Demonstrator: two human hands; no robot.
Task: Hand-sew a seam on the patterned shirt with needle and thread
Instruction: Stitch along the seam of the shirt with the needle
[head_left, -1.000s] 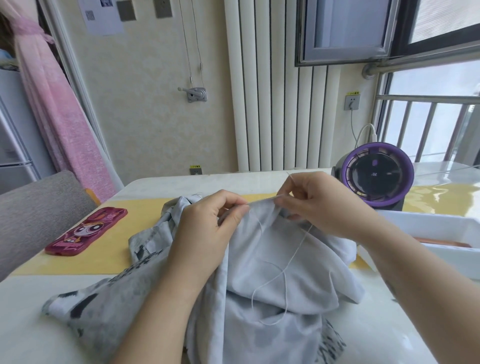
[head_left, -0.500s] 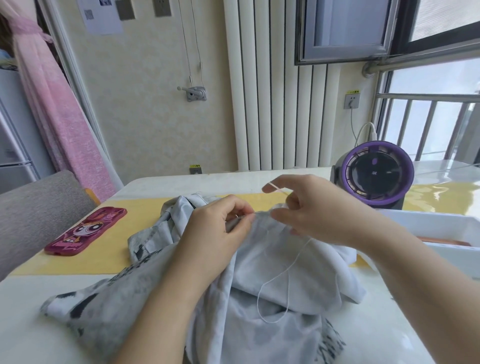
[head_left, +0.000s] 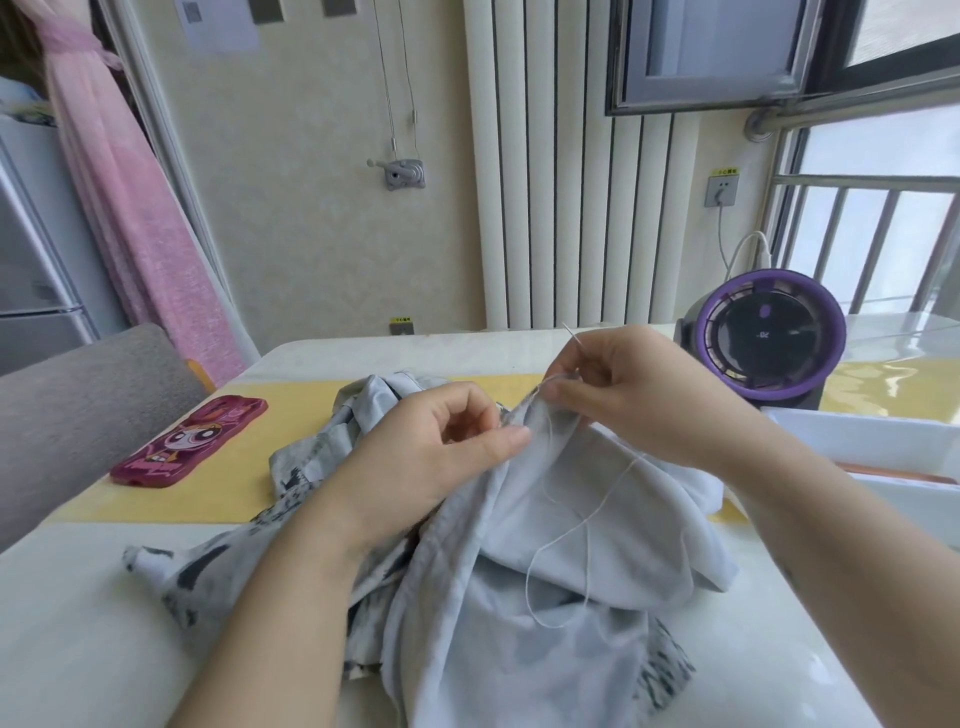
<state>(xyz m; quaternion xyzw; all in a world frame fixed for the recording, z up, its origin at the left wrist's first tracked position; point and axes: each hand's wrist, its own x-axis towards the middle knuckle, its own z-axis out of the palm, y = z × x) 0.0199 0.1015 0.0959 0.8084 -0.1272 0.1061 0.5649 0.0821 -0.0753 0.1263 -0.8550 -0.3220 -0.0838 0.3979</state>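
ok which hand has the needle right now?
The right hand: the needle pokes up from its pinched fingertips at the seam edge. The left hand only pinches the shirt beside it and holds no needle.

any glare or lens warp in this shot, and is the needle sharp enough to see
Head view: window daylight glares off the glossy table at right; the wide lens slants the curtain; the needle in the right hand is thin but visible.
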